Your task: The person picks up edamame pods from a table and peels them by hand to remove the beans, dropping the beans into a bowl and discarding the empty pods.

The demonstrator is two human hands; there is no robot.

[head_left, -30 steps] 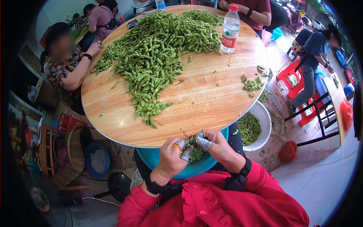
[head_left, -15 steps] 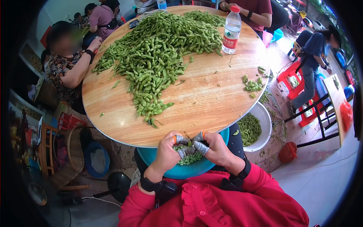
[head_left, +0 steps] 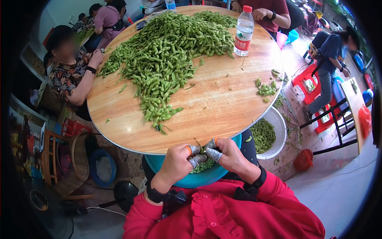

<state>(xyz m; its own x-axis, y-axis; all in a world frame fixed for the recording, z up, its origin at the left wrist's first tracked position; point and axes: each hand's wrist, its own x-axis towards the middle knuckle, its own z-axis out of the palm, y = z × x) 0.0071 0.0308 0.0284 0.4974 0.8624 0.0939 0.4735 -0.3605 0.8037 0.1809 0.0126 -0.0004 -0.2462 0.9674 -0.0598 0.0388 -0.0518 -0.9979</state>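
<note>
Both my hands meet over a teal basin (head_left: 187,181) in my lap, by the near edge of the round wooden table (head_left: 223,107). My left hand (head_left: 179,159) and my right hand (head_left: 229,153) wear grey finger covers with orange bands. Their fingertips pinch a small green pod (head_left: 201,150) with a thin brown stem. Shelled green beans (head_left: 202,166) lie in the basin beneath. A large heap of green pods (head_left: 167,63) covers the far and left part of the table.
A water bottle (head_left: 243,32) stands at the heap's right. Loose pods (head_left: 266,87) lie near the right edge, above a white basket (head_left: 280,133) of pods. One person (head_left: 69,75) sits at the left, another (head_left: 274,14) at the far side. A blue basin (head_left: 102,167) is at the lower left.
My fingers have shifted slightly, and the pod and stem show more clearly between them. The person at the left has moved their hand and head a little.
</note>
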